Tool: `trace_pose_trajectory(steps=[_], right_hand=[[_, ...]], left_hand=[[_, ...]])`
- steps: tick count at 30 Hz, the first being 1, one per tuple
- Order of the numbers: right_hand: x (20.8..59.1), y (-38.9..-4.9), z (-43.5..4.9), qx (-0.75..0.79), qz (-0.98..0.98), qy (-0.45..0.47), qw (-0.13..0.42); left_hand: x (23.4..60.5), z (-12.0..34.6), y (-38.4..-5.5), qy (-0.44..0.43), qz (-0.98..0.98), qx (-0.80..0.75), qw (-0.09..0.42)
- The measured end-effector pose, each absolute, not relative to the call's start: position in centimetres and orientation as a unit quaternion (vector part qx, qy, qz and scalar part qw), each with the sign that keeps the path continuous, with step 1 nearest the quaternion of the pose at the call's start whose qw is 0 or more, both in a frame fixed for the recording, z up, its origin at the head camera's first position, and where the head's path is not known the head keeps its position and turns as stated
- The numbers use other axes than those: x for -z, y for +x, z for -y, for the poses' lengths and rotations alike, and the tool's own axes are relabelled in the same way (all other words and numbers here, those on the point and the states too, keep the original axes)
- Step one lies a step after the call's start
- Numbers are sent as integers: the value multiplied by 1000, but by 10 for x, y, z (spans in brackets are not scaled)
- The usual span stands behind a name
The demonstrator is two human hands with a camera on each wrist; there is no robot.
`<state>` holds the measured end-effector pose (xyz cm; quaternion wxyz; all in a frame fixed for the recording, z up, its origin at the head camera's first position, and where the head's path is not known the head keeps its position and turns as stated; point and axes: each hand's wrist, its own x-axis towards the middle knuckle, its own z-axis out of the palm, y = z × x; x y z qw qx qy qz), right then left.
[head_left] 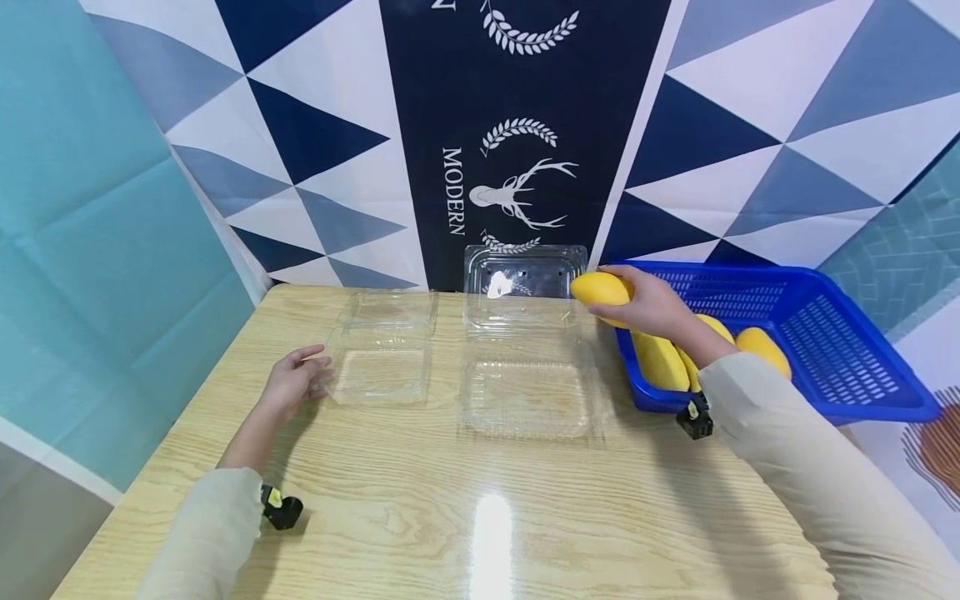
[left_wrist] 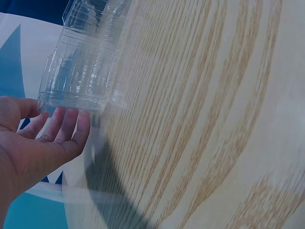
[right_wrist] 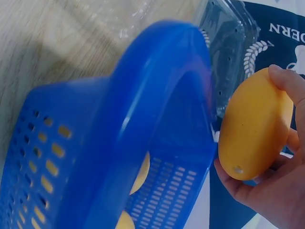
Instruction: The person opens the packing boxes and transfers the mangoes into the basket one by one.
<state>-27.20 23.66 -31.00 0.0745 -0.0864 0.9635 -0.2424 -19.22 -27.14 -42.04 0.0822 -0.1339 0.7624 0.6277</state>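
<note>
My right hand (head_left: pixel 651 302) grips a yellow mango (head_left: pixel 602 297) above the left rim of the blue basket (head_left: pixel 828 279). In the right wrist view the thumb lies along one side of the mango and fingers curl around the other. More mangoes (head_left: pixel 660 364) lie inside the basket, partly hidden by my arm. My left hand (head_left: pixel 291 382) is at the left side of a clear plastic container (head_left: pixel 378 402); in the left wrist view its relaxed, spread fingertips (left_wrist: pixel 82 119) rest right at the container wall, with the thumb by the rim.
A second, larger clear container (head_left: pixel 528 433) stands between the left container and the basket, its raised lid (head_left: pixel 525 254) against the patterned wall cloth (head_left: pixel 525 83). Both containers are open on the wooden table (head_left: pixel 390 508). The basket stands at the table's right side.
</note>
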Motion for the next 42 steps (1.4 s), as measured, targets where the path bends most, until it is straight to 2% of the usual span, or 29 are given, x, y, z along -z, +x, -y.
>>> trace_pose_trajectory(steps=[42], right_hand=[[310,-258,-292,238,-967,-49,73]], left_hand=[[420,270,-189,-128,-763,-629,84]])
